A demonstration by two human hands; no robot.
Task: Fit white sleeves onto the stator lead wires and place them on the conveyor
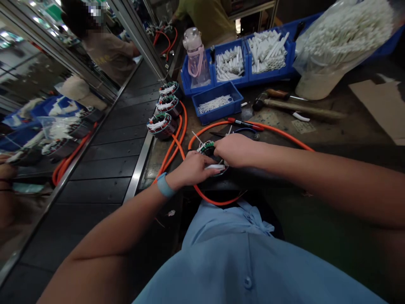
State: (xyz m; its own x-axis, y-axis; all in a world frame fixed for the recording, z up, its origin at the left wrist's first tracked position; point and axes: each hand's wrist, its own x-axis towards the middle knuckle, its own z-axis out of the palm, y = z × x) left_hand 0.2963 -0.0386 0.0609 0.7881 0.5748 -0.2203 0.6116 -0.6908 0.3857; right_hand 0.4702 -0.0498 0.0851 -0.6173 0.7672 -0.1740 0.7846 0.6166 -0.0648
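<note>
A motor stator [207, 147] with green and white windings sits at the bench's front edge, largely covered by my hands. My left hand [194, 169], with a light blue band on the wrist, is closed on its near left side, thumb beside a white sleeve [216, 167]. My right hand [234, 150] has its fingers curled at the ring's right side and opening; what they pinch is hidden. Thin white cable tie ends [198, 137] stick up from the far rim. An orange cable [218, 203] loops in front of the stator.
Three more stators [160, 125] stand to the left beside the conveyor [104, 147]. Behind are a small blue tray [217, 103] of white ties, blue bins [230, 63] of white sleeves and a bottle [196, 59]. A hammer [300, 107] lies right. Other people work beyond.
</note>
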